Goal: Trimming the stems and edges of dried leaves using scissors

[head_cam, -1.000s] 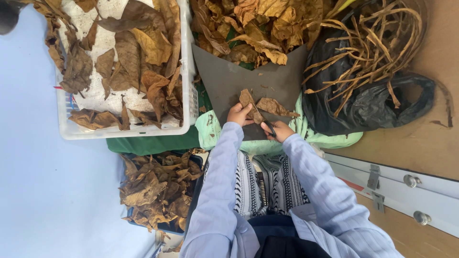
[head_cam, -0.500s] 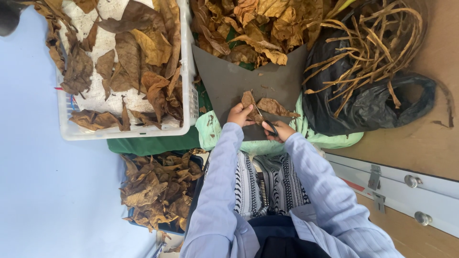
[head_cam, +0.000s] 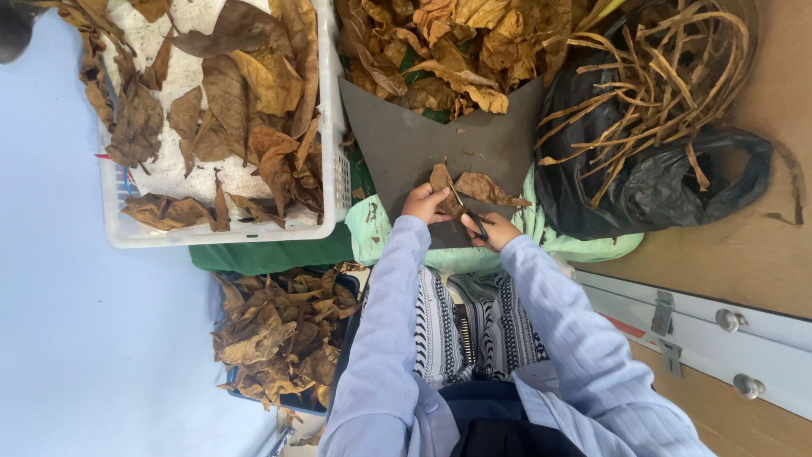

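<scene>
My left hand point(head_cam: 420, 204) pinches a dried brown leaf point(head_cam: 485, 188) over a grey board point(head_cam: 397, 144) that lies across my lap. My right hand point(head_cam: 493, 230) is closed on dark scissors point(head_cam: 468, 210), whose blades point up into the leaf between the two hands. The leaf spreads to the right above my right hand. Both arms wear pale blue striped sleeves.
A white plastic basket point(head_cam: 337, 173) of dried leaves stands at the upper left. A heap of loose leaves point(head_cam: 440, 51) lies beyond the board. A black bag point(head_cam: 677, 182) holds tan stems at the right. A tub of crumpled leaves point(head_cam: 271, 338) sits at the lower left.
Both hands stay at the leaf on the board; they have shifted only slightly, with no clear change in grip.
</scene>
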